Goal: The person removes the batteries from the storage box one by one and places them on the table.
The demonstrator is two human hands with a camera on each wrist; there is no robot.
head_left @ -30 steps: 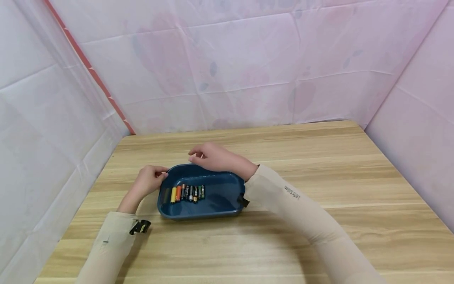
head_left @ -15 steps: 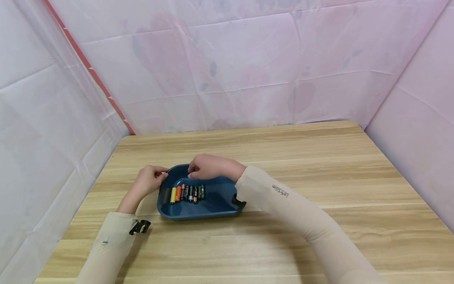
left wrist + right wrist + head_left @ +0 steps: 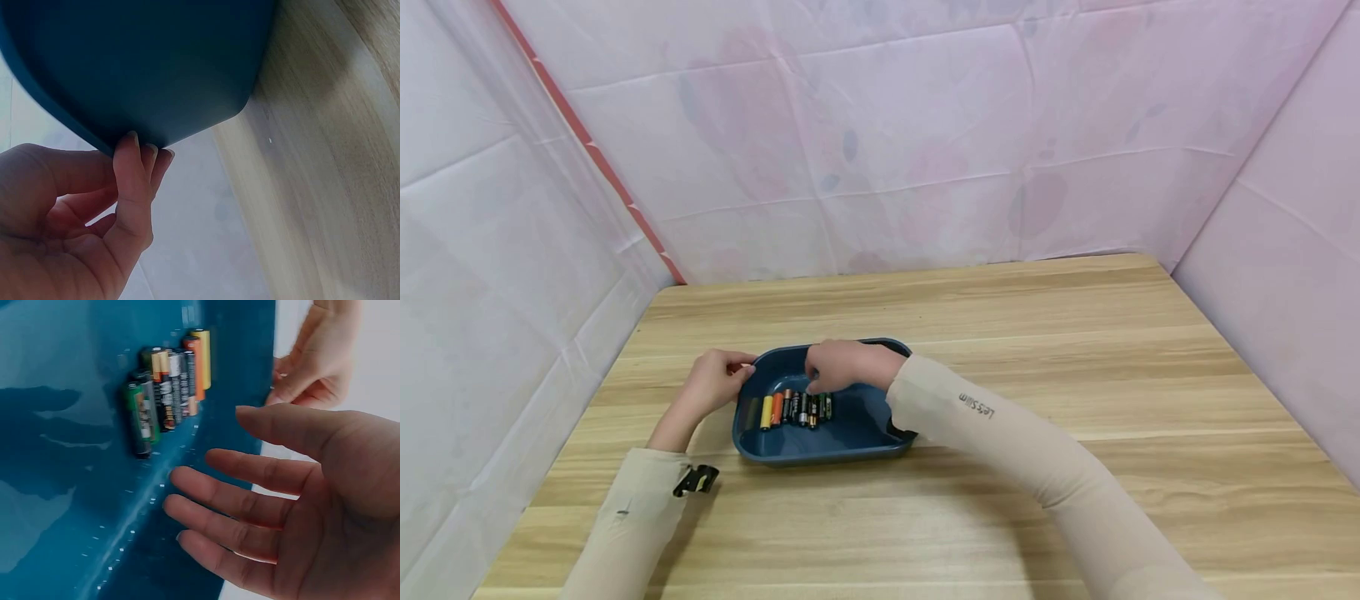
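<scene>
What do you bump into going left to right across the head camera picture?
Left hand → yellow battery → orange battery → right hand → right rim of the blue tray.

blue tray (image 3: 857, 433) flat on table; batteries (image 3: 796, 407) rowed side by side inside.

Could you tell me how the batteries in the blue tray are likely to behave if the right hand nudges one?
The batteries are smooth cylinders lying side by side, so a nudged one would probably roll or jostle its neighbours. The blue tray has raised walls that should contain them. Its glossy floor may let them slide. The right hand hovers open above them.
</scene>
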